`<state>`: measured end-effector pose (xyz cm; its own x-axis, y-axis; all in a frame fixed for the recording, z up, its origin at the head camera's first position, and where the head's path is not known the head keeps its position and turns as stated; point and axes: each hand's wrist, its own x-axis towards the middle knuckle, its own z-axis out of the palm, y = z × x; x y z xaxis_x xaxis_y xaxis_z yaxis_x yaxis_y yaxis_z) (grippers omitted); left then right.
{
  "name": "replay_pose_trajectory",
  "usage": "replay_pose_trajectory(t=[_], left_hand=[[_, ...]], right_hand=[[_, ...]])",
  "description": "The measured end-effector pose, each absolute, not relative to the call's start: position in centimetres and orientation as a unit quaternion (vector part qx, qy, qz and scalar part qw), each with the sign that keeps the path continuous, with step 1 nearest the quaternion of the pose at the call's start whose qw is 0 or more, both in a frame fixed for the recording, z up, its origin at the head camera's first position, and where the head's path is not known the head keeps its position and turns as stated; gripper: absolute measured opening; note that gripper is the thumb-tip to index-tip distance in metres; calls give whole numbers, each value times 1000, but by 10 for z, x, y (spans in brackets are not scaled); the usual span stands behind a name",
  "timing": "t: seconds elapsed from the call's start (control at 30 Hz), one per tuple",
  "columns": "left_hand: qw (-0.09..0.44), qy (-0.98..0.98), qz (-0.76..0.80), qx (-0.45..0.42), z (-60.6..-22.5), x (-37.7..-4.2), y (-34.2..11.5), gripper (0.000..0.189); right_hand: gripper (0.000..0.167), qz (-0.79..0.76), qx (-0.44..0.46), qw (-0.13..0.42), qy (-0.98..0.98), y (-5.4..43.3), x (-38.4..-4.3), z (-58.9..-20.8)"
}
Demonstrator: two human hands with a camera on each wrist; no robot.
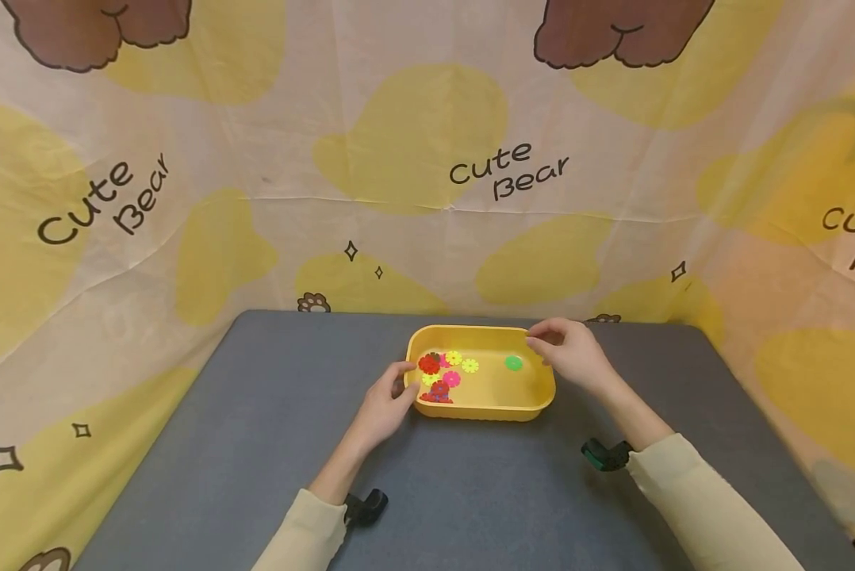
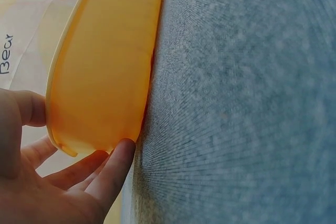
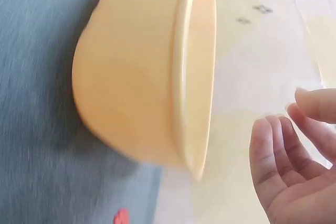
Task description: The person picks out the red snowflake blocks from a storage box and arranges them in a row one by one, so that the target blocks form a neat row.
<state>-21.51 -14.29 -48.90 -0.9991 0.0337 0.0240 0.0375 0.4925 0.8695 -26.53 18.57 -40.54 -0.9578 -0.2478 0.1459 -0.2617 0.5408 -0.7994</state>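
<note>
A yellow plastic basin (image 1: 485, 413) stands on the grey table. Several small flower-shaped plastic pieces (image 1: 452, 379), red, pink and yellow, lie at its left end, and one green piece (image 1: 513, 362) lies apart to the right. My left hand (image 1: 385, 403) holds the basin's left end; in the left wrist view its fingers (image 2: 113, 174) lie against the outer wall. Over the back right corner of the basin is my right hand (image 1: 573, 354), its fingers loosely bent. Nothing shows between those fingers in the right wrist view.
Dark devices are strapped at the left wrist (image 1: 367, 507) and the right wrist (image 1: 606, 455). A patterned cloth (image 1: 413, 159) hangs behind the table (image 1: 470, 492) and at its sides. A small red thing (image 3: 121, 216) appears low in the right wrist view.
</note>
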Motion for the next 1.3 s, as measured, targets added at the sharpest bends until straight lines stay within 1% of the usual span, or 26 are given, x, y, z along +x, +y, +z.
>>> replay_pose_trajectory(t=[0.47, 0.67, 0.93, 1.1, 1.3], left_hand=[[2, -861, -508, -24, -488, -215, -145, 40], [2, -861, -508, -31, -487, -214, -146, 40], [-3, -862, -507, -32, -487, -216, -144, 40], [-7, -861, -508, -29, -487, -216, -145, 40], [-4, -860, -510, -34, -488, -216, -145, 40]], right_hand=[[21, 438, 216, 4, -872, 132, -263, -414], [17, 419, 242, -7, -875, 108, -268, -422], [22, 420, 257, -64, -868, 85, -280, -440], [17, 400, 259, -105, -873, 72, -286, -451], [18, 361, 260, -122, -887, 59, -287, -456]])
